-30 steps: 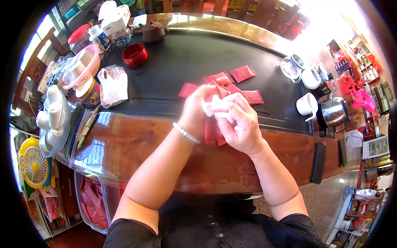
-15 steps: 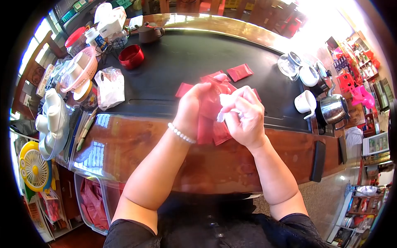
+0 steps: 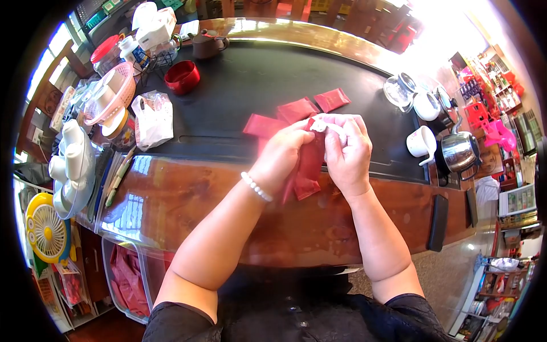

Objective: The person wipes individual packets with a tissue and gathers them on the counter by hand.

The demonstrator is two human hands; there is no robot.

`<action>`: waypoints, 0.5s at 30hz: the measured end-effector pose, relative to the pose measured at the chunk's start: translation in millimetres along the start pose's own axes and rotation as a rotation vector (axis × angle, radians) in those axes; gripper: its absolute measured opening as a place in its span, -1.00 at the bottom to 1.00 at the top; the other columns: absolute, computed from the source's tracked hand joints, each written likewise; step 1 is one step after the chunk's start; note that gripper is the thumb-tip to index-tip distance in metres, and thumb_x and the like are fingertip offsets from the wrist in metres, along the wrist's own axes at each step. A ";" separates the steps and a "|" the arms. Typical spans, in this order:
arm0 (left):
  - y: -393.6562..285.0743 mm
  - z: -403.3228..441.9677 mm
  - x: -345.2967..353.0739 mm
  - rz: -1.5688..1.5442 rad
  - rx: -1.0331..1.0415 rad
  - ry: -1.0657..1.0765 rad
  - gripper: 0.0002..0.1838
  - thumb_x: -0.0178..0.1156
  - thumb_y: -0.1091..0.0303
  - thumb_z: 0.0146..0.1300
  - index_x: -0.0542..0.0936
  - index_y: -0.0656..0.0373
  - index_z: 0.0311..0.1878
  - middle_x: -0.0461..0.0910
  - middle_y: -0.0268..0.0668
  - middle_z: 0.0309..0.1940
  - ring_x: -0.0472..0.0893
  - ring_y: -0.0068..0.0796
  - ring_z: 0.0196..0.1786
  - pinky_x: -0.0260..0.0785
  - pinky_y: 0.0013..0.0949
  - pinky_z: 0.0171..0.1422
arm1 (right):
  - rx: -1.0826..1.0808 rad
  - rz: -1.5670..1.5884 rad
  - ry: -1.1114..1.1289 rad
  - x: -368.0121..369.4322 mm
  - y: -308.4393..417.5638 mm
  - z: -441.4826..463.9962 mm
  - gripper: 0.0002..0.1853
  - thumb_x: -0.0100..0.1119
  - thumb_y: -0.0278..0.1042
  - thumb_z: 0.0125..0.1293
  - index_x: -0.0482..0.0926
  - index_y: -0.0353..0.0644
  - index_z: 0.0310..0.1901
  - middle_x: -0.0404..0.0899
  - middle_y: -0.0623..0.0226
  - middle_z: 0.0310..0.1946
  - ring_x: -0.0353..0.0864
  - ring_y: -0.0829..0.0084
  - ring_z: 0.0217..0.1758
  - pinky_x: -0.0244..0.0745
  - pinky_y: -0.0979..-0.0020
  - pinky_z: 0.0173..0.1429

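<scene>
My left hand (image 3: 282, 154), with a pale bead bracelet at the wrist, is closed on a red packet (image 3: 311, 157). A crumpled white tissue (image 3: 320, 126) is pinched in my right hand (image 3: 350, 154), and it meets the top of that packet. Both hands are close together over the table's near edge. More red packets lie around them: one flat packet (image 3: 332, 100) at the back, another packet (image 3: 297, 110) beside it, and one (image 3: 262, 125) left of my left hand. My fingers hide part of the held packet.
A red bowl (image 3: 182, 77), a dark teapot (image 3: 208, 45) and a white plastic bag (image 3: 152, 121) stand at the left. At the right are a white cup (image 3: 420, 141), a glass pot (image 3: 399, 90) and a metal kettle (image 3: 457, 151). A dark phone-like object (image 3: 437, 222) lies near the right edge.
My left hand has turned inward and gripped the red packet near its top. The right hand has shifted slightly right, bringing the tissue up against the packet's top.
</scene>
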State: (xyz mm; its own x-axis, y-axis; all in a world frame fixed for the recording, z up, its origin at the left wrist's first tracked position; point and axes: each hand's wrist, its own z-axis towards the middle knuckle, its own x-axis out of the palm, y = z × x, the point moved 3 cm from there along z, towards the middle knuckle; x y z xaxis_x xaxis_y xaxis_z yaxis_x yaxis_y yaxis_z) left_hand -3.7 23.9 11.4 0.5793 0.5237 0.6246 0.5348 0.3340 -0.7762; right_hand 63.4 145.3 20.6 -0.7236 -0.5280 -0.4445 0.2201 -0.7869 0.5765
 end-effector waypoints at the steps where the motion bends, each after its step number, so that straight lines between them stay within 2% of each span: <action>1: -0.1 -0.3 -0.2 -0.027 0.004 -0.064 -0.63 -0.12 0.47 0.39 0.42 0.29 0.22 0.55 -0.21 0.04 0.56 -0.50 0.03 0.42 -0.42 0.16 | 0.052 0.040 0.024 1.2 0.1 -1.8 -0.83 0.06 -0.67 0.22 0.61 -0.31 -0.19 0.52 0.29 -0.26 0.55 0.51 -0.33 0.48 0.46 -0.21; 4: 0.3 14.2 -21.5 -0.198 0.015 -0.046 -0.60 -0.15 0.44 0.39 0.40 0.29 0.26 0.57 -0.17 0.02 0.58 -0.44 0.01 0.44 -0.38 0.14 | 0.129 0.086 0.091 3.7 0.6 -4.5 -0.84 0.06 -0.65 0.22 0.60 -0.32 -0.21 0.52 0.27 -0.29 0.53 0.53 -0.40 0.47 0.44 -0.24; 5: -2.3 17.6 -27.2 -0.241 0.045 -0.055 -0.56 -0.17 0.42 0.39 0.38 0.26 0.30 0.59 -0.12 -0.01 0.61 -0.35 -0.01 0.46 -0.32 0.14 | 0.142 0.089 0.114 4.5 1.0 -5.2 -0.85 0.05 -0.64 0.22 0.60 -0.32 -0.21 0.52 0.26 -0.31 0.52 0.53 -0.43 0.46 0.43 -0.25; 6: -6.4 17.6 -31.0 -0.397 0.023 -0.041 -0.54 -0.16 0.41 0.38 0.38 0.20 0.32 0.59 -0.11 -0.03 0.61 -0.26 -0.01 0.50 -0.23 0.10 | 0.145 0.096 0.137 5.0 2.2 -5.8 -0.86 0.04 -0.63 0.23 0.59 -0.32 -0.22 0.52 0.26 -0.32 0.52 0.54 -0.43 0.45 0.44 -0.26; 8: -8.1 20.2 -50.3 -0.592 0.005 0.024 -0.54 -0.13 0.38 0.37 0.41 0.10 0.32 0.57 -0.07 0.02 0.61 -0.20 -0.06 0.53 -0.16 -0.04 | 0.153 0.110 0.183 5.9 5.0 -6.2 -0.87 0.01 -0.61 0.24 0.57 -0.33 -0.25 0.53 0.27 -0.34 0.51 0.55 -0.44 0.44 0.47 -0.27; 9: -11.0 19.3 -51.4 -0.684 -0.014 -0.024 -0.55 -0.06 0.36 0.34 0.44 0.03 0.29 0.52 -0.04 0.09 0.58 -0.18 -0.14 0.53 -0.17 -0.16 | 0.153 0.103 0.209 5.9 4.9 -5.5 -0.88 -0.01 -0.56 0.26 0.55 -0.33 -0.29 0.52 0.27 -0.39 0.51 0.54 -0.45 0.43 0.47 -0.28; 12: -11.8 17.9 -53.8 -0.761 0.014 -0.002 -0.57 0.00 0.34 0.31 0.48 0.02 0.25 0.48 -0.03 0.13 0.56 -0.19 -0.19 0.50 -0.23 -0.21 | 0.412 0.283 0.301 4.7 7.8 -5.7 -0.86 0.00 -0.44 0.22 0.53 -0.31 -0.39 0.54 0.12 -0.42 0.57 0.23 -0.39 0.47 0.29 -0.25; 13: -11.9 17.8 -53.4 -0.758 0.017 0.011 -0.61 0.07 0.34 0.26 0.52 0.05 0.18 0.47 -0.04 0.15 0.54 -0.22 -0.19 0.47 -0.28 -0.23 | 0.451 0.253 0.353 5.2 7.5 -6.0 -0.84 0.04 -0.39 0.23 0.53 -0.30 -0.37 0.56 0.11 -0.42 0.58 0.22 -0.38 0.48 0.28 -0.23; 15: -13.6 16.6 -49.8 -0.791 -0.013 0.058 -0.64 0.08 0.35 0.26 0.55 0.07 0.13 0.49 -0.07 0.10 0.50 -0.26 -0.20 0.43 -0.32 -0.26 | 0.532 0.192 0.457 5.6 8.0 -6.2 -0.79 0.11 -0.28 0.24 0.54 -0.30 -0.33 0.60 0.10 -0.42 0.62 0.20 -0.36 0.50 0.25 -0.20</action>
State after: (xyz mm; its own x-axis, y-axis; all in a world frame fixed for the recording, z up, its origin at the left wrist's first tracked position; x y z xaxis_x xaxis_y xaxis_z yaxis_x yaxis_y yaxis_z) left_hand -50.0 6.4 -10.6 0.0551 0.0925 0.9942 0.8084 0.5803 -0.0988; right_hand 65.2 134.1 18.4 -0.3326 -0.8134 -0.4772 -0.1166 -0.4667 0.8767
